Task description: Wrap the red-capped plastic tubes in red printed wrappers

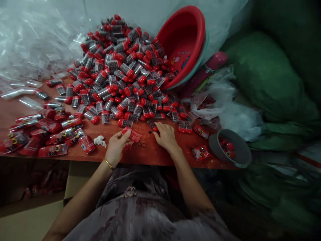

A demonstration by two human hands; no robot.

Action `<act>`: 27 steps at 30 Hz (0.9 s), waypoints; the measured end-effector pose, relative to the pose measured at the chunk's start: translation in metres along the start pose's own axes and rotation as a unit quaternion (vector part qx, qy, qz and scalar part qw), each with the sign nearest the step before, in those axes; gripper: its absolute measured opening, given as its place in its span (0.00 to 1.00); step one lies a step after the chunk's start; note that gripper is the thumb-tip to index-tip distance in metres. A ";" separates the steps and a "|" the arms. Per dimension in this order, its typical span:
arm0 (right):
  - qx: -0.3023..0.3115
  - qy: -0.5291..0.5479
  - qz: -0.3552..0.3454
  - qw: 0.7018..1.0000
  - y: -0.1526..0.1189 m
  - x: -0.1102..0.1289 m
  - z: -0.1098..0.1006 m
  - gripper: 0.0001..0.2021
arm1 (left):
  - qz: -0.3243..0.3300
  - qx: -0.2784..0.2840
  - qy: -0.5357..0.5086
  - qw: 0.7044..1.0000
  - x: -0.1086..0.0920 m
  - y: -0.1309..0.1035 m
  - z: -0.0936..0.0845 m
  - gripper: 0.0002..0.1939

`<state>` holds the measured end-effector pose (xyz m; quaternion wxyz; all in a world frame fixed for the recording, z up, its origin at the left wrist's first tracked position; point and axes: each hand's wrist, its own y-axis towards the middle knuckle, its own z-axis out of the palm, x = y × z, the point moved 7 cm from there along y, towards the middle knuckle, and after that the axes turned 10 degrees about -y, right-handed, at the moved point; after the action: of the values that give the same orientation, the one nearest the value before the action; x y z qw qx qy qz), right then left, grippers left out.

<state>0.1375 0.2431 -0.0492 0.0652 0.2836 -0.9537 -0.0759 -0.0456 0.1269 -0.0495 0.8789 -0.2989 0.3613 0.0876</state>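
Note:
In my left hand a flat red printed wrapper is pinched between thumb and fingers, above the table's front part. My right hand is at the near edge of a large pile of small clear containers with red caps and dark contents. Its thumb and fingertips close around the red end of one small red-capped container, partly hidden by the fingers. Between the hands, a dark ring-like bit and a small black piece lie on the red tabletop.
Wrapped red packets are heaped at left, beside crumpled white tissue. Clear empty tubes lie behind them. A red basin leans behind the pile. At right are a grey bowl and plastic bags. A cardboard box stands below the table.

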 end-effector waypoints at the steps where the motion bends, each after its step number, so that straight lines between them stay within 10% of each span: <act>1: -0.002 0.003 -0.005 1.000 -0.008 -0.001 0.002 0.21 | -0.003 0.004 0.003 1.000 0.003 -0.001 0.001 0.20; 8: -0.059 0.042 0.082 0.994 -0.030 -0.015 -0.007 0.26 | -0.014 0.021 0.021 0.999 0.011 -0.007 0.005 0.22; 19: 0.034 0.004 -0.165 0.986 0.012 0.018 -0.005 0.27 | -0.027 0.008 0.018 0.999 0.006 -0.010 -0.004 0.17; 27: 0.045 0.028 -0.113 0.992 -0.010 0.005 -0.012 0.15 | -0.036 0.026 0.007 0.999 0.008 -0.009 0.000 0.19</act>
<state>0.1408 0.2312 -0.0390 0.0701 0.3943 -0.9158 -0.0317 -0.0371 0.1192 -0.0510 0.8865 -0.2892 0.3584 0.0446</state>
